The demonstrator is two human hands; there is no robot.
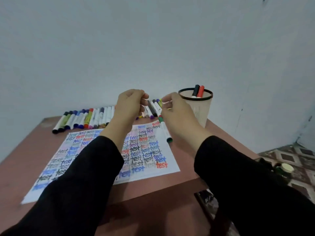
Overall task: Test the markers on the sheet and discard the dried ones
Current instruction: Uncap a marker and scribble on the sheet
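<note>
While your left hand and right hand are both raised over the far end of the sheet, fingers curled in and fingertips close but apart, you can't tell what either one grips. A yellow-green bit shows at the right fingertips; it may belong to the row behind.

Row of markers lies side by side along the table's far edge by the wall. Long axes run away from you, near ends leaning a bit left, caps in mixed colours. The row passes behind both your hands.

Green-ended marker lies apart from the row at the sheet's right edge, just below your right hand, untouched. Its long axis runs near-to-far, dark green end toward you.

Sheet lies flat on the table, covered in "test" words. Cup stands upright just right of your right hand, with a black marker and a red marker standing inside, slightly tilted.
</note>
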